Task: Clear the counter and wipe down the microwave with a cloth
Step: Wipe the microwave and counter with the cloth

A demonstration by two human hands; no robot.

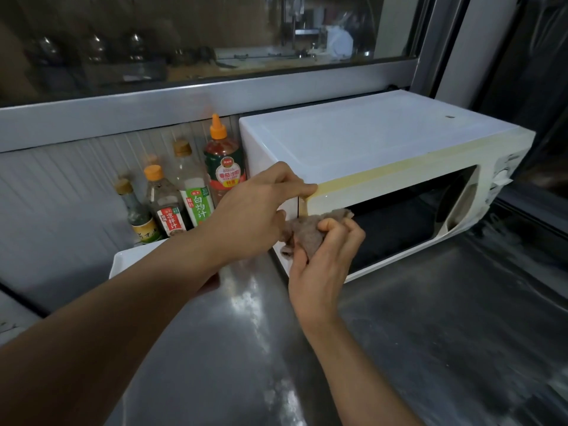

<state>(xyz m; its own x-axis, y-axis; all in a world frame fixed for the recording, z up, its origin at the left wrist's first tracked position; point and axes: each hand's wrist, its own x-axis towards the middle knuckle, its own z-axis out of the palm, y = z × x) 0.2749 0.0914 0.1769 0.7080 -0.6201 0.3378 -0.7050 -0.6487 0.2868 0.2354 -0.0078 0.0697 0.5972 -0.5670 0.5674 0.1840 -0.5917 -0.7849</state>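
Note:
A white microwave [368,139] with a yellowed front frame stands on the steel counter [430,318], its door shut and dark. My right hand [325,259] grips a crumpled grey-brown cloth [304,230] against the door's left edge. My left hand [261,210] rests on the microwave's top left front corner, index finger stretched along the upper edge of the frame, the other fingers curled near the cloth.
Several sauce bottles [190,186] stand against the ribbed wall left of the microwave. A white tray [129,259] lies below them, partly under my left forearm. A window with a metal frame [215,96] runs behind.

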